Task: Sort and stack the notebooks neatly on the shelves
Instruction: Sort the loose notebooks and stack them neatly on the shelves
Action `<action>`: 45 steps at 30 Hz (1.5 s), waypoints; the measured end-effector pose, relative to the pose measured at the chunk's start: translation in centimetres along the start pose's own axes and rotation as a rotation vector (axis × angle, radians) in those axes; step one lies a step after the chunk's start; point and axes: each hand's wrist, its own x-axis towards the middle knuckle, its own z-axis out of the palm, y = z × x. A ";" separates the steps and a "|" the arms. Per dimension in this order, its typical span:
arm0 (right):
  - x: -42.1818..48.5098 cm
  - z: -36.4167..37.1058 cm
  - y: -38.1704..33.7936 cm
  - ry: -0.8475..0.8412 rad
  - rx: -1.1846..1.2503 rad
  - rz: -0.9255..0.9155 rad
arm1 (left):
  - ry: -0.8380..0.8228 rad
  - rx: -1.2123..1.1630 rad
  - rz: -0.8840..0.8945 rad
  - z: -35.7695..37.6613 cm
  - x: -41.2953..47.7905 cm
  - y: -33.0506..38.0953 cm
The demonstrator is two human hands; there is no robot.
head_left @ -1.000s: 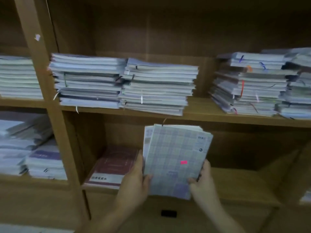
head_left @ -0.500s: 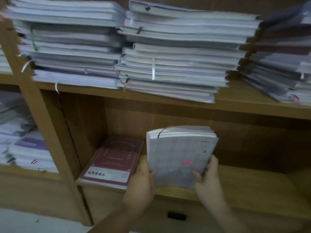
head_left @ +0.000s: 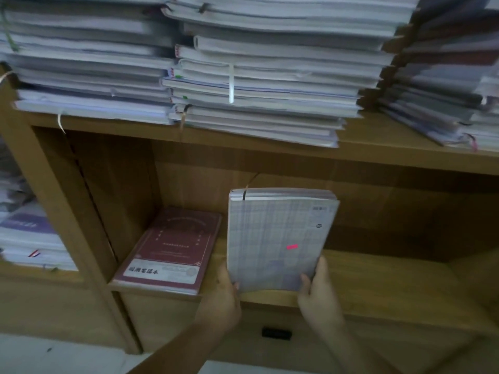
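Wooden shelving in a warm brown laminate fills the frame, dim and slightly blurred. Across the top, the upper shelf board (head_left: pixel 378 155) carries tall, uneven piles of pale white and lilac notebooks (head_left: pixel 256 85), some with ribbon markers dangling over the edge. At lower centre, a small bundle of grey-lilac checked soft-cover notebooks (head_left: pixel 278 238) stands nearly upright on its bottom edge at the front lip of the lower shelf board (head_left: pixel 391 282), a pink sticker on the front cover and a dark band near its upper left corner. The left hand (head_left: pixel 221 298) clasps the bundle's lower left corner, and the right hand (head_left: pixel 318 295) clasps the lower right, fingers (head_left: pixel 306 282) curled over the front cover; both are closed on the bundle. Just left of it, a maroon flat notebook with a white label strip (head_left: pixel 172 249) lies on the same board, apart from the bundle.

The bundle looks light to moderate in weight but floppy: thin covers probably slide over one another and fan out. Gripping both lower corners, or squeezing the long sides, should keep the edges square while it is laid flat.
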 end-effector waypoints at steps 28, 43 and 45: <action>2.1 15.3 -11.0 -0.211 0.175 0.030 | 0.389 -0.344 -0.154 -16.3 4.4 -10.1; 0.6 16.7 -8.5 -0.260 0.035 -0.044 | 0.200 0.031 -0.097 -16.9 0.4 -15.5; 0.2 16.4 -7.8 -0.315 0.076 -0.038 | 0.165 -0.040 -0.101 -16.9 -0.2 -15.7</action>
